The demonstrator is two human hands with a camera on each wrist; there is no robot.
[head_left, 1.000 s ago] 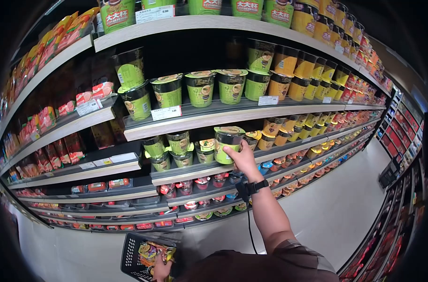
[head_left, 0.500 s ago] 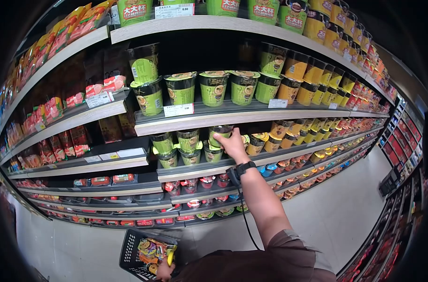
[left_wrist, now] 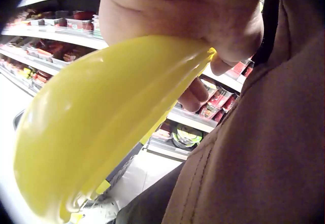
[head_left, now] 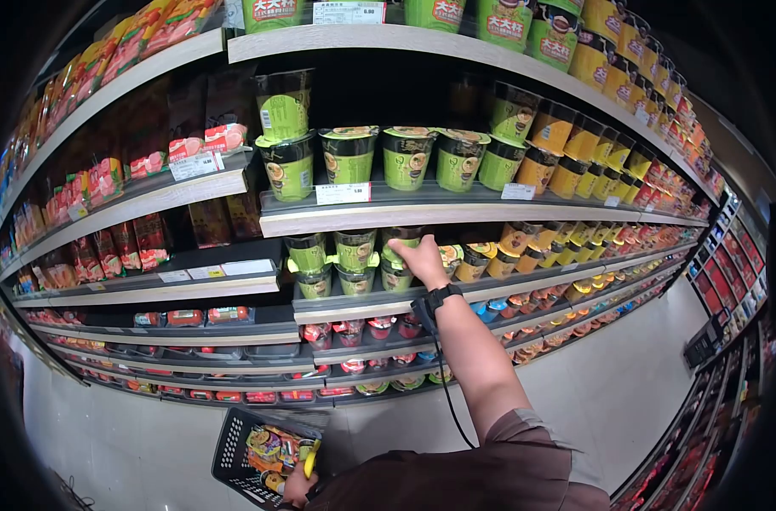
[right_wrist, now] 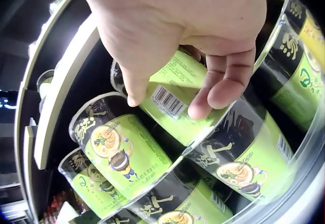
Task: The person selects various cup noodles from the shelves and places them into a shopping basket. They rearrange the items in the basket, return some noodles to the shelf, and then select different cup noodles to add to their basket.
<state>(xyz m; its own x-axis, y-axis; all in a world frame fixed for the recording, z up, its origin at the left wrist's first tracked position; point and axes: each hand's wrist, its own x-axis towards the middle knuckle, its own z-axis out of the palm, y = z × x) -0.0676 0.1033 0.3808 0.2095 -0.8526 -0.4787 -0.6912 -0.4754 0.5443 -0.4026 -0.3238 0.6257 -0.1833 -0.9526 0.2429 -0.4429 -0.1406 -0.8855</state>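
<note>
My right hand (head_left: 422, 258) pinches a green cup of instant noodles (right_wrist: 170, 102) between thumb and fingers. This cup stands on top of another green noodle cup (head_left: 395, 281), on a lower shelf. Matching stacked cups (head_left: 354, 249) are to its left. In the right wrist view, its printed side and barcode show between the fingers. Down by the shopping basket (head_left: 232, 443), my left hand (head_left: 297, 488) has its fingers curled round a glossy yellow plastic thing (left_wrist: 96, 107), whose kind I cannot tell.
Above, a shelf edge (head_left: 439, 215) runs over the right hand, with more green cups (head_left: 405, 159) on it. Orange cups (head_left: 473, 262) stand to the right. Packaged sausages (head_left: 145, 243) fill shelves at left. Colourful packets (head_left: 273, 447) lie in the basket. A cable (head_left: 447, 387) hangs from the right wrist.
My right hand has moved the green cup from in front of the shelf back onto a cup there. The head view has shifted slightly, and the yellow thing by the left hand shows more.
</note>
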